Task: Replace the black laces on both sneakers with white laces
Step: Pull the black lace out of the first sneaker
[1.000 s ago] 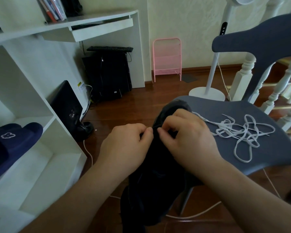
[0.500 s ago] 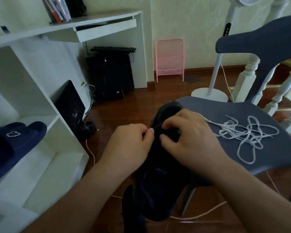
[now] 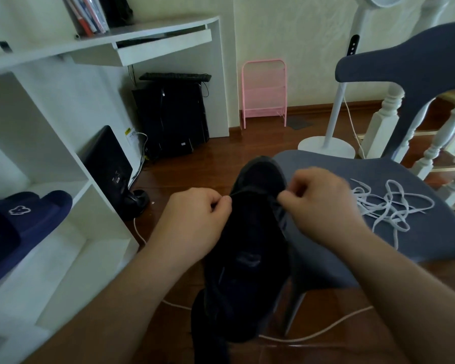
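Observation:
A black sneaker (image 3: 250,245) stands in front of me, toe pointing away, against the front edge of a grey-blue chair (image 3: 394,248). My left hand (image 3: 195,219) pinches the black lace (image 3: 250,193) at the sneaker's left side. My right hand (image 3: 323,206) pinches the same lace at the right side. The lace runs taut across the shoe near the toe. A tangle of white laces (image 3: 386,206) lies on the chair seat to the right of my right hand. The second sneaker is not clearly visible.
White shelving (image 3: 71,232) with dark blue slippers (image 3: 24,222) stands at the left. A white cable (image 3: 313,334) lies on the wooden floor under the chair. A fan stand (image 3: 326,148), a pink rack (image 3: 263,93) and a black computer tower (image 3: 171,114) are further back.
My hands have moved apart, the right one to the right, drawing the black lace out taut across the sneaker. Before, both hands were close together over the eyelets.

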### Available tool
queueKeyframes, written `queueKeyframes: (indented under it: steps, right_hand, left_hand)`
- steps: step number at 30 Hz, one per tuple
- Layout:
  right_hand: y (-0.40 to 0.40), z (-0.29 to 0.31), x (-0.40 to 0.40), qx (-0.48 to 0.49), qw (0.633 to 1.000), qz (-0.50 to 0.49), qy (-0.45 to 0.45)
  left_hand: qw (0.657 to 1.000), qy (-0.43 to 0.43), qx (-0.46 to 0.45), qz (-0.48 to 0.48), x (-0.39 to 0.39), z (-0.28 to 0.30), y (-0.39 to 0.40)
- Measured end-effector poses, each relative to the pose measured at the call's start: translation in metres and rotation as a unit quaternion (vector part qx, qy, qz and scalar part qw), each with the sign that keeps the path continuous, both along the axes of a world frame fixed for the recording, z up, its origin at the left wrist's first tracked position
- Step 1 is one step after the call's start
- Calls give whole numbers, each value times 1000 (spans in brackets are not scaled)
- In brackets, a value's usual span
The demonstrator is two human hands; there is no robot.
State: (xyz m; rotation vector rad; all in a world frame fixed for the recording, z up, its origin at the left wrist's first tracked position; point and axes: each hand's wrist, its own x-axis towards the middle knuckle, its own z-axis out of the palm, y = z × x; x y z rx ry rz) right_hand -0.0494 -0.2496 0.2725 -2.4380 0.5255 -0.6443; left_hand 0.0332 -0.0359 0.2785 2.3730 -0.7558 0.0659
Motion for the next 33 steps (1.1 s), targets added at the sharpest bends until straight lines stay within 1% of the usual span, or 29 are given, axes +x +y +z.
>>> queueKeyframes:
  steps: [2, 4, 5, 6, 7, 9, 11, 12, 15, 17, 21, 24, 27, 30, 33]
  right_hand:
    - [-26, 0, -6, 43, 995, -56, 69]
    - [-38, -1, -13, 48, 982, -55, 173]
    - [-38, -2, -14, 44, 976, -45, 209]
    - [-36, -1, -15, 35, 974, -34, 223]
    - [-31, 0, -14, 19, 978, -21, 206]
    - [-16, 5, -12, -23, 993, 22, 109]
    - [8, 11, -12, -63, 994, 87, 16]
    - [20, 11, -13, -87, 990, 110, -2]
    - [45, 5, -10, -159, 979, 125, -2]
    - [47, 0, -6, -168, 979, 111, -7]
    - [40, -6, -2, -191, 977, 86, -46]
    - [38, -6, -1, -219, 973, 67, -38]
    - [40, -4, -1, -243, 967, 69, -34]
    - [43, -2, -2, -234, 968, 78, -45]
    - [36, 2, -1, -179, 981, 78, -11]
  left_hand:
    - [1000, -5, -1, 18, 6, 0, 5]
    - [1000, 0, 2, 20, 6, -1, 7]
    - [1000, 5, 4, 16, 4, -2, 6]
    - [1000, 9, 5, 10, 3, -4, 6]
    - [1000, 10, 5, 5, 2, -5, 5]
    - [1000, 9, 4, -2, 1, -6, 2]
    - [1000, 9, 1, -7, -2, -6, -2]
    - [1000, 7, 2, -12, -3, -6, -4]
    - [1000, -6, 12, -24, -9, -6, -12]
    - [1000, -7, 9, -25, -11, -6, -14]
    - [999, -9, 5, -31, -14, -6, -15]
    - [999, 6, -4, -38, -17, -6, -16]
    - [999, 4, -5, -39, -19, -6, -16]
    - [999, 2, 0, -39, -17, -6, -15]
    - [1000, 5, 3, -22, -10, -4, -10]
